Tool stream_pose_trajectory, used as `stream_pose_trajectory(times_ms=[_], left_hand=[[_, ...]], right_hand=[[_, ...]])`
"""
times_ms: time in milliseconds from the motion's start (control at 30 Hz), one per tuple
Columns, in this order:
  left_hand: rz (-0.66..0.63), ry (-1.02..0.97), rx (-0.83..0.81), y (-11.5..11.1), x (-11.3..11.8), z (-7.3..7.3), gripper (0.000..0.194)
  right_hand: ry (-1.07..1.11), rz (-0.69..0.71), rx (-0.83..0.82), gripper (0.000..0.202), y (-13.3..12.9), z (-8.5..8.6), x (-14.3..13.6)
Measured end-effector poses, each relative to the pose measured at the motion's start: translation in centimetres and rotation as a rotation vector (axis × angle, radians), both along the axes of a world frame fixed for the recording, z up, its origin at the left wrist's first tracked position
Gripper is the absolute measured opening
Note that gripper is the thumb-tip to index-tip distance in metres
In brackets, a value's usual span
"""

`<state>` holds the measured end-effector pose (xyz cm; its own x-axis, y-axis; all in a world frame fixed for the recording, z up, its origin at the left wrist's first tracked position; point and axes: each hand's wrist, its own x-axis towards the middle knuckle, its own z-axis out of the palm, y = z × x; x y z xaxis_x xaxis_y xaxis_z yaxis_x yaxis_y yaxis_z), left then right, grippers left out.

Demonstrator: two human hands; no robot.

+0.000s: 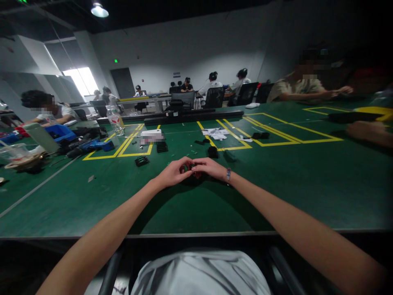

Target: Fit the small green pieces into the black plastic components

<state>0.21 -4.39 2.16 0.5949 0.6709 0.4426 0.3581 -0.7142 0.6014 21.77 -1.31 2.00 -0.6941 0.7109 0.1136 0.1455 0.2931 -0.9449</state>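
My left hand (175, 172) and my right hand (210, 168) meet over the green table (196, 205), fingertips close together. Both are closed around something small and dark that I cannot make out, mostly hidden by the fingers. A bracelet circles my right wrist. Left of my hands sits a black tray with green pieces (141, 161), and beyond it a black slotted tray (162, 147). A black block (212, 152) stands just past my right hand. Tiny green bits lie on the table beyond my fingertips.
White papers (216, 133) and a white box (151, 136) lie farther back. At the left are a bottle (116, 121), a green cup (41, 137), a blue power tool (98, 145) and a blue bin (61, 133). Other people sit at both sides; a hand (368, 133) rests at far right.
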Motion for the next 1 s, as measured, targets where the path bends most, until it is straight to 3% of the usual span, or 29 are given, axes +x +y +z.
stream_pose_trajectory(times_ms=[433, 700, 1000], left_hand=[[0.014, -0.001, -0.005, -0.1, 0.1, 0.4, 0.029], [0.024, 0.007, 0.023, 0.0, 0.1, 0.1, 0.031], [0.026, 0.001, 0.01, -0.2, 0.2, 0.1, 0.031]], right_hand=[[0.024, -0.001, -0.033, 0.031, 0.5, -0.2, 0.1], [0.128, -0.085, -0.173, 0.051, 1.2, -1.6, -0.2], [0.171, -0.085, -0.201, 0.046, 1.4, -2.0, -0.4]])
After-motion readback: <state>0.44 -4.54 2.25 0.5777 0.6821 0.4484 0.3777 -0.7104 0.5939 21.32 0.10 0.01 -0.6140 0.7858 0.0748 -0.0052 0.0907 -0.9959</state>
